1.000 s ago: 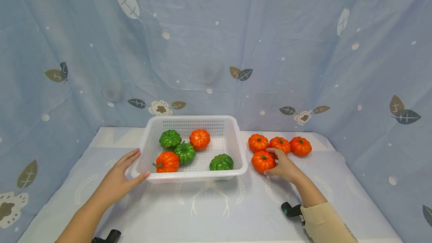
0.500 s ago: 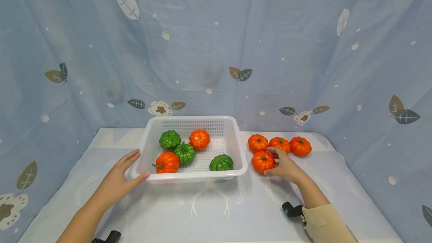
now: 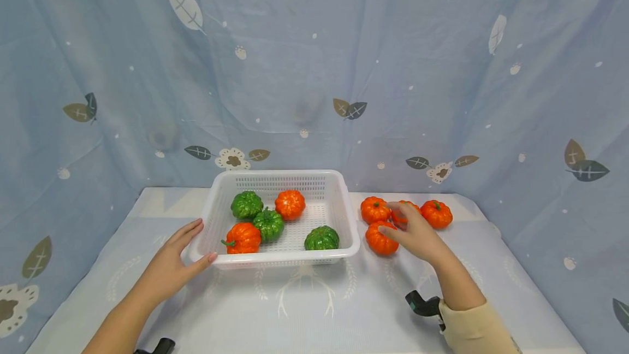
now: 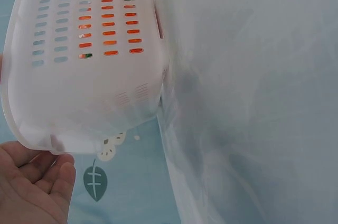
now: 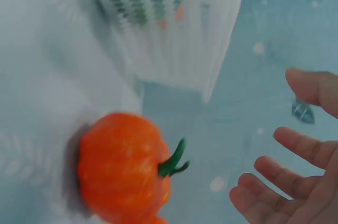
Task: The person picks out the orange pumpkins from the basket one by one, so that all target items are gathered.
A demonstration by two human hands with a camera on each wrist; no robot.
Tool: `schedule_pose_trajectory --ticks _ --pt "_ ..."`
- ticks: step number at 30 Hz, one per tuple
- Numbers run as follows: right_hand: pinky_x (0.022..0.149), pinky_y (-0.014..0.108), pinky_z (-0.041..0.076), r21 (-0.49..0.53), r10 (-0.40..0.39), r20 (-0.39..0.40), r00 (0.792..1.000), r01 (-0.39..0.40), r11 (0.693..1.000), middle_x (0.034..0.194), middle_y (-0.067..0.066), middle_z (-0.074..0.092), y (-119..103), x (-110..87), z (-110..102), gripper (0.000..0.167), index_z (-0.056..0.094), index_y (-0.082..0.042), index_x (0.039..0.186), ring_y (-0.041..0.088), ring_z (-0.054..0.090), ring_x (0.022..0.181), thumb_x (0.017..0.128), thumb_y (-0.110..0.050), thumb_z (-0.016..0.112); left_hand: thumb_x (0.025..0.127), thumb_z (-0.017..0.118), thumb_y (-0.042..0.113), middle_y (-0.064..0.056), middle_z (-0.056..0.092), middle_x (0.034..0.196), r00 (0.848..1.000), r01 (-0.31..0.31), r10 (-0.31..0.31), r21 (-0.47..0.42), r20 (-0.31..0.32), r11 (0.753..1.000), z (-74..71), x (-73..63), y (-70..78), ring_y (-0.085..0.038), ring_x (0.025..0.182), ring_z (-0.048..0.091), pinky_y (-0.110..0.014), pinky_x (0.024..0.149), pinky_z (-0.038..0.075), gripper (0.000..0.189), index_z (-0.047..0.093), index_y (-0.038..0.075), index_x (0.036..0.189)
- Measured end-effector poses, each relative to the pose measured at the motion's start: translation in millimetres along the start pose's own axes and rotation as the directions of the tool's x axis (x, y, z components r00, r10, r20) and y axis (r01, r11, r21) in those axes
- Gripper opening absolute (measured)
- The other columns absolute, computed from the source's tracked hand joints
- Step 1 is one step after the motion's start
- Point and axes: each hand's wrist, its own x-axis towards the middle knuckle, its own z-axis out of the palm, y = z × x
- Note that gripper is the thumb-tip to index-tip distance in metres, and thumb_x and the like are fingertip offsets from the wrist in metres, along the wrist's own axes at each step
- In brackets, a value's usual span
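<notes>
My left hand (image 3: 169,266) holds the front left corner of a white plastic basket (image 3: 275,258), thumb at the front rim and fingers along the left side; the left wrist view shows bent fingers (image 4: 60,174) under the rim. Inside lie three small green pumpkins (image 3: 322,238) and two orange pumpkins (image 3: 244,238). My right hand (image 3: 417,234) hovers over the orange pumpkins right of the basket, fingers spread, holding nothing. Below its thumb sits the front orange pumpkin (image 3: 379,240); in the right wrist view this green-stemmed pumpkin (image 5: 121,168) stands apart from the fingers.
Behind the front pumpkin, a left orange pumpkin (image 3: 375,210), a middle one partly hidden by the right hand, and a right orange pumpkin (image 3: 437,214) form a row. A patterned cloth covers the table (image 3: 304,316). A blue curtain (image 3: 275,70) hangs close behind the basket.
My right hand has let go of the front orange pumpkin and lifted up off it, fingers now over the back row. My left hand and the basket have stayed in place.
</notes>
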Motion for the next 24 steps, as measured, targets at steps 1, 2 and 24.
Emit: schedule_pose_trajectory --ticks 1,2,24 --pt "0.104 0.059 0.043 0.009 -0.015 -0.014 1.000 0.015 1.000 0.144 0.021 0.047 -5.6 0.0 1.1 0.066 0.047 -0.002 0.143 0.043 0.048 0.130 0.091 -0.030 0.075 0.088 0.072 0.055 -0.021 0.031 0.159 1.000 0.002 -0.002 0.002 0.000 1.000 0.0 -0.2 0.1 -0.053 0.137 0.035 -0.075 0.100 0.035 0.093 0.036 -0.001 0.153" --pt "0.104 0.058 0.045 0.013 -0.028 -0.027 0.999 0.028 1.000 0.142 0.020 0.048 -11.1 0.2 2.4 0.062 0.049 -0.002 0.142 0.042 0.050 0.129 0.092 -0.028 0.075 0.088 0.072 0.055 -0.021 0.031 0.159 1.000 0.004 -0.004 0.003 0.001 1.000 0.0 -0.4 0.2 -0.053 0.137 0.035 -0.075 0.099 0.035 0.093 0.036 -0.001 0.153" --pt "0.095 0.046 0.054 0.144 -0.230 -0.127 0.965 0.247 0.958 0.125 0.006 0.061 -91.1 26.1 73.1 0.035 0.064 -0.008 0.125 0.029 0.059 0.113 0.092 -0.012 0.074 0.087 0.072 0.056 -0.022 0.031 0.158 1.000 0.022 -0.021 0.014 -0.005 1.000 0.6 -0.2 2.5 -0.054 0.136 0.036 -0.075 0.097 0.036 0.094 0.036 -0.001 0.153"
